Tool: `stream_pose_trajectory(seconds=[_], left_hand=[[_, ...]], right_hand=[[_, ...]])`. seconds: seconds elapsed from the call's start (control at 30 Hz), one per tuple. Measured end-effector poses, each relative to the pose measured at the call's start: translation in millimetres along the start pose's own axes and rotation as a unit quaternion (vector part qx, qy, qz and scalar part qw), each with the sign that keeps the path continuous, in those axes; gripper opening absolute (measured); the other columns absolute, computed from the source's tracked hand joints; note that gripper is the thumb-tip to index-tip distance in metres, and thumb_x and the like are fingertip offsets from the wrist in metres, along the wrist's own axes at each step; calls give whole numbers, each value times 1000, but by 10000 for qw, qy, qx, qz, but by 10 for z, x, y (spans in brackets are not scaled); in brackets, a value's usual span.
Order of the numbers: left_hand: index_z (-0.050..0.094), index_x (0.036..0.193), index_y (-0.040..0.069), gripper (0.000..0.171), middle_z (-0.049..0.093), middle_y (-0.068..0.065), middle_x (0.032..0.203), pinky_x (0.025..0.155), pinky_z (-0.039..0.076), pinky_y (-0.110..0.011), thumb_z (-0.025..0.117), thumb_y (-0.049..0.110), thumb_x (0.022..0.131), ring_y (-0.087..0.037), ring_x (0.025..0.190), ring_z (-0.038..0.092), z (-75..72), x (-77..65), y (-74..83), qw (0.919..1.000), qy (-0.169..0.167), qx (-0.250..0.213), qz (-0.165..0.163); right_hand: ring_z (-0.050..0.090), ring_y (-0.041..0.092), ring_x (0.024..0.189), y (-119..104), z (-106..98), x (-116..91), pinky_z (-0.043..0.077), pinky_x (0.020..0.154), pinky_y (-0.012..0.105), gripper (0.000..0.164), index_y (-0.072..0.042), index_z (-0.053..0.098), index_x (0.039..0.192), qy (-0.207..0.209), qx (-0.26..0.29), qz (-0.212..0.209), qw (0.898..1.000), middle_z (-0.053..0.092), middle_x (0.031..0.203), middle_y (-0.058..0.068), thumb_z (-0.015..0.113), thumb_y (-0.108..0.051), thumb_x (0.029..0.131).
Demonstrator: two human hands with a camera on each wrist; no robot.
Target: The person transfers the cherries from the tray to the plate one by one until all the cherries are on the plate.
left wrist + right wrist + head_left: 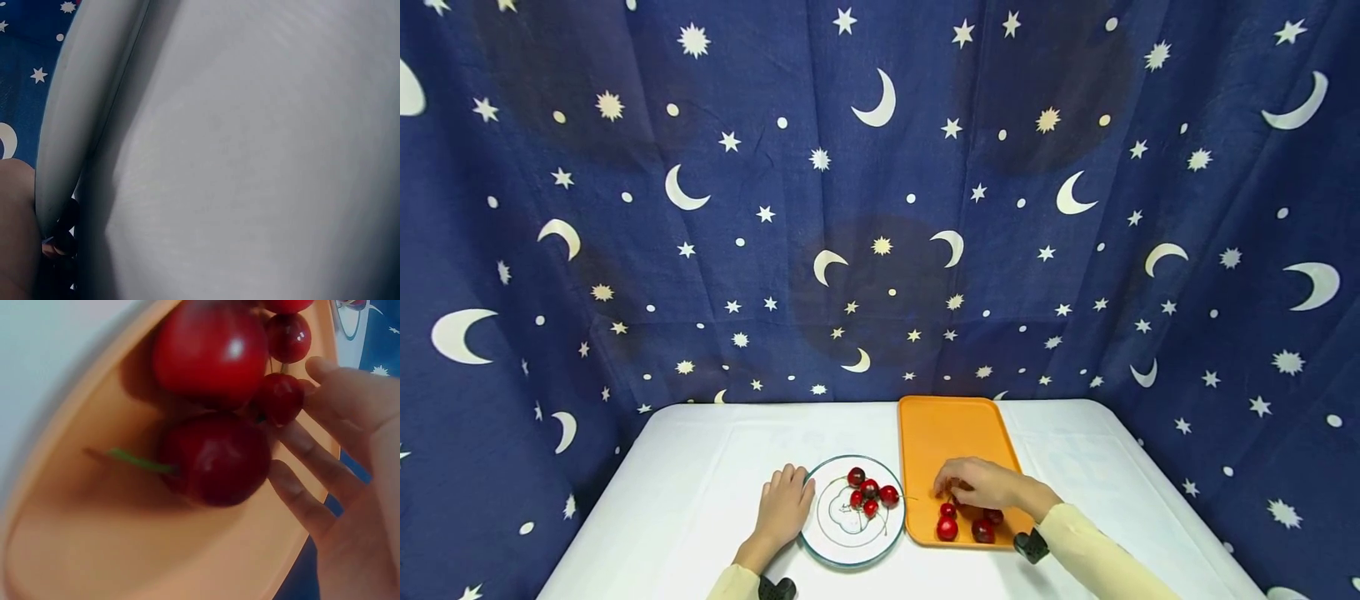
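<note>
My left hand (784, 502) lies at the left edge of a white plate (837, 551) with a blue-green rim, its thumb touching the rim and its other fingers loosely bent. The left wrist view shows the plate's outer side (59, 131) up close, with part of that hand (15, 231) against it. Several red cherries (868, 488) with stems lie on the plate. Over the front of an orange tray (951, 425), my right hand (981, 483) reaches down with bent fingers. Its fingertips pinch a small dark cherry (281, 399) among other cherries (215, 459).
The tray stands just right of the plate on a white-covered table (715, 467). Behind the table and at its sides hangs a dark blue curtain (760, 275) with moons and stars.
</note>
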State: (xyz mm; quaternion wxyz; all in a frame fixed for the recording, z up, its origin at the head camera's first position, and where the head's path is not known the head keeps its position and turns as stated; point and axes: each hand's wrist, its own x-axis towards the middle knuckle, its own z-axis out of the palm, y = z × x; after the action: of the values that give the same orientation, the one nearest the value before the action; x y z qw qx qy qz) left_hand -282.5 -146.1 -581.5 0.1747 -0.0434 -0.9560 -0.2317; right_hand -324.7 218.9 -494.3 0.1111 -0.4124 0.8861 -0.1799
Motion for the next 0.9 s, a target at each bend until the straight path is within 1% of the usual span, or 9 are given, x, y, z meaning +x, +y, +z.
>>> stream_pose_trajectory(seconds=[0.07, 0.13, 0.27, 0.4, 0.53, 0.7, 0.8, 0.9], left_hand=[[63, 103, 5, 23, 40, -1, 85, 73, 27, -33, 53, 25, 104, -17, 81, 33, 11, -4, -6, 10000, -59, -17, -63], [63, 104, 5, 22, 40, -1, 85, 73, 27, -33, 53, 25, 104, -17, 81, 33, 11, 1, -9, 9999, -95, -30, -78], [63, 106, 5, 22, 41, -1, 86, 73, 27, -32, 52, 24, 105, -17, 81, 32, -6, 9, -8, 9998, -166, -32, -85], [63, 106, 5, 21, 41, 0, 86, 72, 26, -31, 53, 24, 104, -16, 81, 32, -6, -6, -2, 10000, -66, -24, -17], [63, 103, 6, 21, 40, 0, 85, 72, 26, -31, 54, 25, 103, -16, 80, 31, 3, -10, -5, 10000, 56, -30, 25], [63, 107, 6, 22, 42, -1, 87, 72, 27, -32, 52, 24, 105, -16, 81, 32, -24, 13, 5, 9999, -149, -18, -84], [64, 109, 6, 23, 44, -1, 89, 73, 27, -32, 51, 24, 105, -16, 82, 33, -38, 22, 8, 9996, -262, 26, -132], [63, 108, 6, 22, 44, -1, 89, 73, 27, -32, 51, 24, 106, -16, 82, 33, -41, 21, 9, 9994, -303, 53, -141]], right_hand=[[61, 8, 98, 12, 0, -8, 54, 94, 30, 25, -16, 72, 115, -70, -7, -32, 10000, 72, 112, -3, 63, -2, 96], [60, 8, 96, 22, -3, -10, 54, 93, 29, 26, -17, 72, 115, -112, 52, 13, 9999, 71, 112, -3, 65, -1, 96], [59, 4, 93, 31, -11, -15, 54, 91, 28, 18, -16, 72, 113, -98, 105, 6, 9999, 71, 110, -4, 65, -9, 99], [58, 2, 88, 33, 8, -21, 54, 85, 25, 13, -16, 72, 112, -145, 180, -27, 9997, 71, 106, -4, 68, -17, 99], [57, 2, 88, 27, 39, -10, 52, 85, 24, 12, -17, 72, 109, -128, 43, -47, 9999, 70, 104, -5, 70, -16, 97], [57, 3, 88, 35, 85, 8, 52, 85, 23, 13, -17, 72, 108, -62, -76, -45, 9999, 69, 103, -6, 71, -13, 96], [55, 2, 90, 46, 117, 19, 51, 87, 24, 15, -19, 71, 108, 27, -180, 72, 9998, 68, 102, -9, 72, -13, 95], [52, 0, 91, 53, 152, 30, 51, 88, 24, 15, -23, 71, 106, 113, -390, 234, 9989, 65, 100, -13, 73, -15, 94]])
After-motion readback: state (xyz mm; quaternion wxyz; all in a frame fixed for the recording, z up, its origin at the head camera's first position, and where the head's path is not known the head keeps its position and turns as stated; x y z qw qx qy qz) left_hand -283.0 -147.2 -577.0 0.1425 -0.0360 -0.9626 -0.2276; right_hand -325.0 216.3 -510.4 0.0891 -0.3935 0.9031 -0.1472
